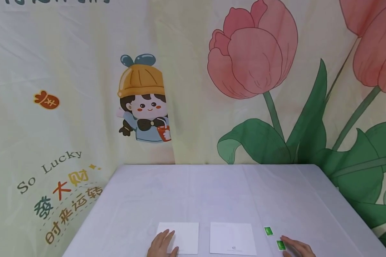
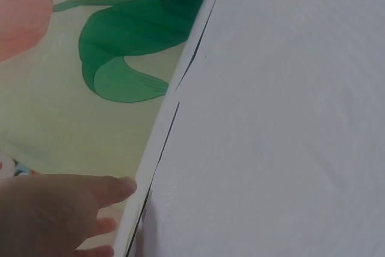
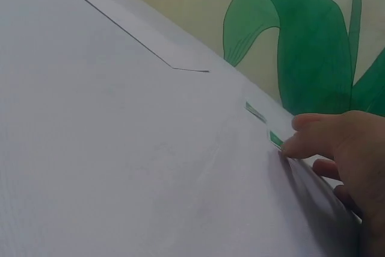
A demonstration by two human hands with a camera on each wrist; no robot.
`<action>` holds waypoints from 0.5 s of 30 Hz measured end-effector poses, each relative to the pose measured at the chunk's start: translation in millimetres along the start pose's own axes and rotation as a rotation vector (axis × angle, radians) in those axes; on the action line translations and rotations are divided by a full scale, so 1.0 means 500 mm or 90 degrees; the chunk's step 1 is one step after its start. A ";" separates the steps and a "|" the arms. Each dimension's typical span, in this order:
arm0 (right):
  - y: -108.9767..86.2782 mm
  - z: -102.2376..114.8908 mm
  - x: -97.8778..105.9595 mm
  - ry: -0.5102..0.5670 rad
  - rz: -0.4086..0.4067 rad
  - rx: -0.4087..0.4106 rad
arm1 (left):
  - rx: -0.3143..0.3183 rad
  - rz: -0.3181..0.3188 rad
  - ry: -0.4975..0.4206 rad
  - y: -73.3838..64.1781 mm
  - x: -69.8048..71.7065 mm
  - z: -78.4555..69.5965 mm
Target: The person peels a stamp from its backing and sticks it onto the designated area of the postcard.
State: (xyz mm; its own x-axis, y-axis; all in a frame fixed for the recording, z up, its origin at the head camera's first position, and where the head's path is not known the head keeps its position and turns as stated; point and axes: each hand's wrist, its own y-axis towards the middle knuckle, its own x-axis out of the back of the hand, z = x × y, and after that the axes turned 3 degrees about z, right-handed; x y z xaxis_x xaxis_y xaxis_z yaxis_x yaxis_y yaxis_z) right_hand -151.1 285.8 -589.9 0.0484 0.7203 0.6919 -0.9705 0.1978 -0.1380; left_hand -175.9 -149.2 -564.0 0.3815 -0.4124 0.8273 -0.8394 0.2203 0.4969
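Observation:
Two flat white rectangles, cards or envelopes by their look, lie side by side on the table in the head view. Over the left card [image 1: 187, 239] my left hand [image 1: 162, 244] spreads its fingers, covering its lower left part. The right card [image 1: 232, 237] bears a small grey mark near its lower edge. To its right are two small green stamp-like pieces with white borders, an upper piece [image 1: 268, 231] and a lower piece [image 1: 281, 245]. My right hand [image 1: 297, 247] has its fingertips at the lower piece's right edge; contact shows in the right wrist view, but no clear grip.
A white cloth covers the table [image 1: 193, 192]. Behind it hangs a printed backdrop with a pink tulip [image 1: 257, 57], green leaves and a cartoon child [image 1: 148, 117]. The table's far edge meets this backdrop.

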 end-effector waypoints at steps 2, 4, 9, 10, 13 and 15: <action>-0.004 0.010 0.009 0.003 0.008 0.007 | -0.006 0.012 -0.001 -0.003 -0.005 0.004; -0.006 0.017 0.013 0.018 0.007 0.011 | -0.001 0.047 -0.001 -0.004 -0.007 0.005; -0.005 0.024 0.012 0.016 -0.002 -0.012 | 0.029 0.111 0.010 -0.004 -0.002 -0.003; -0.003 0.024 0.010 0.012 -0.003 -0.018 | 0.038 0.113 0.011 -0.005 -0.001 -0.005; 0.001 0.023 0.006 0.008 -0.013 -0.028 | 0.064 0.114 0.012 -0.007 0.000 -0.012; 0.003 0.022 0.004 0.001 -0.022 -0.025 | 0.079 0.113 0.016 -0.008 0.001 -0.017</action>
State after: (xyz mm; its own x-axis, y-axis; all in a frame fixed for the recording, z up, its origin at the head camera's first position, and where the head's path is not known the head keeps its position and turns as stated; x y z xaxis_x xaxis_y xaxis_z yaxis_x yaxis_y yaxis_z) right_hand -154.9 280.2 -581.1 0.0817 0.7140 0.6953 -0.9584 0.2477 -0.1417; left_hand -169.3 -142.7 -563.3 0.2320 -0.3548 0.9057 -0.9346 0.1767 0.3086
